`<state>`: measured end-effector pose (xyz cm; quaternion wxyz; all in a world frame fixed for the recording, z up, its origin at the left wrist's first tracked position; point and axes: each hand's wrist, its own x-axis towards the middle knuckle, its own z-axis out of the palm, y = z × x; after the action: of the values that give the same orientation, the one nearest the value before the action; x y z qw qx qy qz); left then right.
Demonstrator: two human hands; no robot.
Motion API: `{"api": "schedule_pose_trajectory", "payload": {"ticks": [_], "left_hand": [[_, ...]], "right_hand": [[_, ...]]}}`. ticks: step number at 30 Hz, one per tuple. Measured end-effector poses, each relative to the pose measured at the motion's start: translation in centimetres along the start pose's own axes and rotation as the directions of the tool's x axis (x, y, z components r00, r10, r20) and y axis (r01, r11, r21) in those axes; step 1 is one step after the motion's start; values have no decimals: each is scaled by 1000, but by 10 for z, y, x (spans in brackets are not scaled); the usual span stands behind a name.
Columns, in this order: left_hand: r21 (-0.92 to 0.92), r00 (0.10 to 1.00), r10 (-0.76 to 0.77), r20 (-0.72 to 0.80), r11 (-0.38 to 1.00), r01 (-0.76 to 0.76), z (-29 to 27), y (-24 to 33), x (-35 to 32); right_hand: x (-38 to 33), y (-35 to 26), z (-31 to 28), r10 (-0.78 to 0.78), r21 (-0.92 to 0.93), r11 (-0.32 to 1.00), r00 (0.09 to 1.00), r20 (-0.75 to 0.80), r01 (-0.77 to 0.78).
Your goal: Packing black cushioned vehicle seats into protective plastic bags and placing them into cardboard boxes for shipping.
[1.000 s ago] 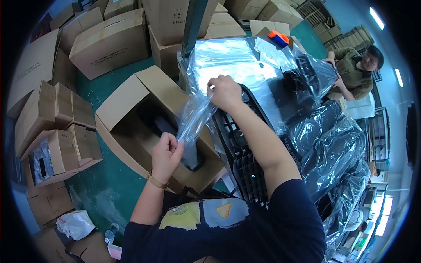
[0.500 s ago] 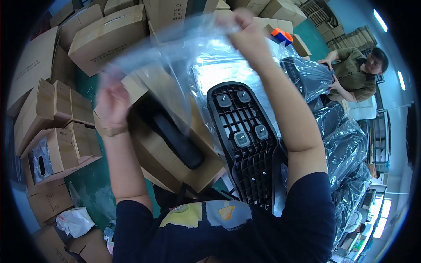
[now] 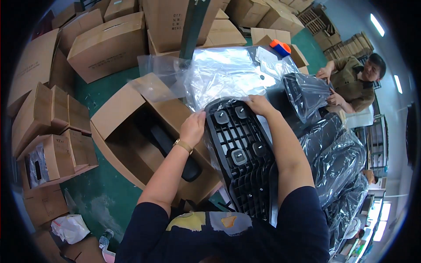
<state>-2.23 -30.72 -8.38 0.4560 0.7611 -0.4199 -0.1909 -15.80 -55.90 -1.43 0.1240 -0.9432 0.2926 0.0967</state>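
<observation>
Black ribbed panel (image 3: 245,175) lies beside an open carton (image 3: 117,113), with the left hand (image 3: 193,130) and right hand (image 3: 260,106) set apart at opposite edges of the panel's far end, their grip unclear.

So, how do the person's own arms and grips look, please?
The sleeves are short and dark navy, leaving the forearms bare. The left grip and right grip are ungloved hands. A tan band circles the left wrist; none shows on the right.
</observation>
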Motion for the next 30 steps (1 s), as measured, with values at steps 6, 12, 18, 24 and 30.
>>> {"api": "schedule_pose_trajectory", "payload": {"ticks": [6,12,18,24,30], "left_hand": [[64,997,12,-77,998,-7,8,12,-25],[135,997,-69,-19,988,71,-4,36,-21],[164,978,102,-183,984,-72,-21,67,17],[-81,937,183,-297,973,-216,9,46,13],[-103,901,264,-343,943,-316,0,58,-3]], "right_hand": [[-21,-6,16,103,116,988,994,-20,-100],[-21,-15,11,138,28,990,956,-261,-135],[24,-15,-66,333,-35,928,866,-374,-372],[-11,17,-18,548,235,837,749,-373,-495],[-91,-20,2,506,400,856,696,-510,-329]]}}
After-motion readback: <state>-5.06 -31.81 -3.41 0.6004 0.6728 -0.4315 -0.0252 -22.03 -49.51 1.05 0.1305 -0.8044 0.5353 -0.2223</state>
